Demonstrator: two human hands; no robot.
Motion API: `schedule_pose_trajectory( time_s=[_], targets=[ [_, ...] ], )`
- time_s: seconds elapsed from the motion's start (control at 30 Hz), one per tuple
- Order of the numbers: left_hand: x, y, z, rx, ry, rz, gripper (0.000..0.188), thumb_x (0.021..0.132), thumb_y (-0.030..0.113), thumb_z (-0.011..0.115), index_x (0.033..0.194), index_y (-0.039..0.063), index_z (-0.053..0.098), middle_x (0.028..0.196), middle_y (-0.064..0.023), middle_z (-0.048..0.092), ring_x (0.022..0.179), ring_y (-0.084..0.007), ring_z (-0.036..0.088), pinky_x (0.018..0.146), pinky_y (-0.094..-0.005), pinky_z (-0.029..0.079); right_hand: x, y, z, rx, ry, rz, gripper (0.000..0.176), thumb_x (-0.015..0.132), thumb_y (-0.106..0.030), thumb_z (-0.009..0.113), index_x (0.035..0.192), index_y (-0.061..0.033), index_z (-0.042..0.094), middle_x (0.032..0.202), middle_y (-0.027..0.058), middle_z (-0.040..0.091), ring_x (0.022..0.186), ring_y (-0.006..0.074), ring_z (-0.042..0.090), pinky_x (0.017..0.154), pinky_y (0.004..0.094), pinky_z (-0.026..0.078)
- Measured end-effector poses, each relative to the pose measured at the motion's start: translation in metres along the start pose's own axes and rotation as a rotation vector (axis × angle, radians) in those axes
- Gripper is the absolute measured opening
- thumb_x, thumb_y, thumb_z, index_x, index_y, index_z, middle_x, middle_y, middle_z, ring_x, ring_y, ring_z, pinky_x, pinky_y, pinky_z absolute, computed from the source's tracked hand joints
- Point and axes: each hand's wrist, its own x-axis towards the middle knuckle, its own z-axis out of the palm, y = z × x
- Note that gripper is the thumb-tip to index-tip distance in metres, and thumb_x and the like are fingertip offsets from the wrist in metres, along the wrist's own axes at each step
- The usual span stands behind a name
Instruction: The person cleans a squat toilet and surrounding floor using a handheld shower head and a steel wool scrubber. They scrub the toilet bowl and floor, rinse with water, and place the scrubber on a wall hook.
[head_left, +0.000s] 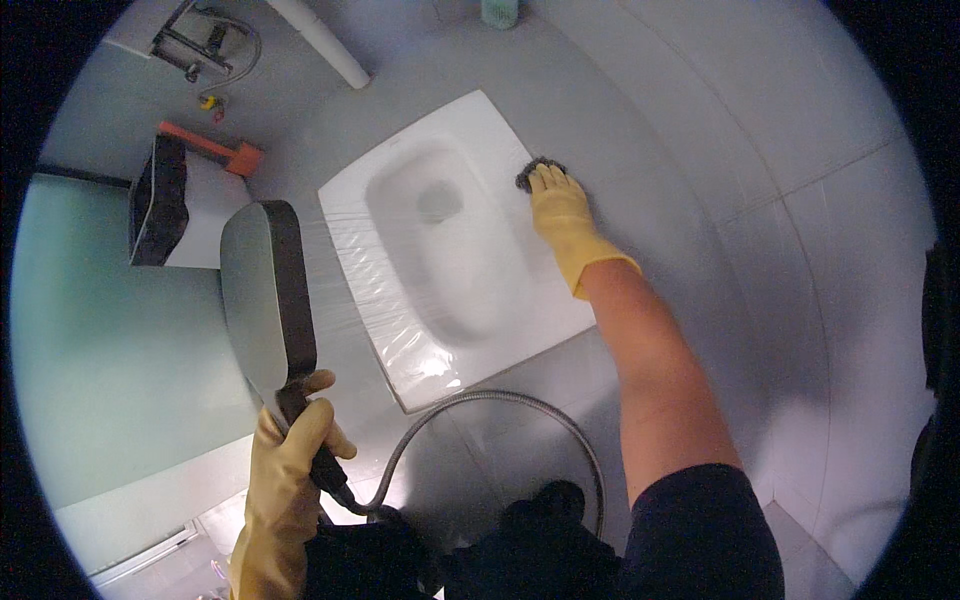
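Observation:
My left hand, in a yellow rubber glove, grips the handle of a large shower head. Fine jets of water spray from it to the right, across a white ceramic squat toilet set in the floor. A flexible metal hose loops from its handle. My right hand, in a matching glove, presses a dark scouring pad on the toilet's right edge, where the rim meets the grey floor. Fingers cover most of the pad. Water glistens on the toilet's left and near rim.
A white bin with a black liner stands on the left, an orange-red long-handled brush behind it. Beyond are a white pipe and a wall-mounted shower mixer. A green container stands at the top. Frosted glass borders the left.

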Motion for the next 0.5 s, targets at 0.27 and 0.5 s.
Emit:
schedule_pose_trajectory(
  time_s=[0.27,0.5],
  targets=[
    [-0.002,0.005,0.002,-0.218,-0.022,0.009,0.052,0.092,0.023,0.066,0.132,-0.007,0.055,0.067,-0.0037,0.058,0.066,-0.0166,0.059,0.068,-0.0311,0.047,-0.198,0.036,-0.059,0.119,0.019,-0.137,0.045,0.095,-0.013,0.059,0.138,0.0006,0.058,0.147,0.0201,0.058,0.139,0.0358,0.053,0.119,0.0503,0.038],
    [-0.003,0.014,0.012,-0.033,0.028,-0.06,0.058,0.082,0.026,0.068,0.129,-0.008,0.058,0.064,-0.0077,0.062,0.067,-0.0183,0.058,0.071,-0.0301,0.039,-0.146,0.134,-0.049,-0.06,0.086,0.093,0.045,0.097,-0.008,0.054,0.141,-0.0004,0.056,0.149,0.0198,0.056,0.143,0.0356,0.049,0.12,0.0439,0.038]
  ],
)
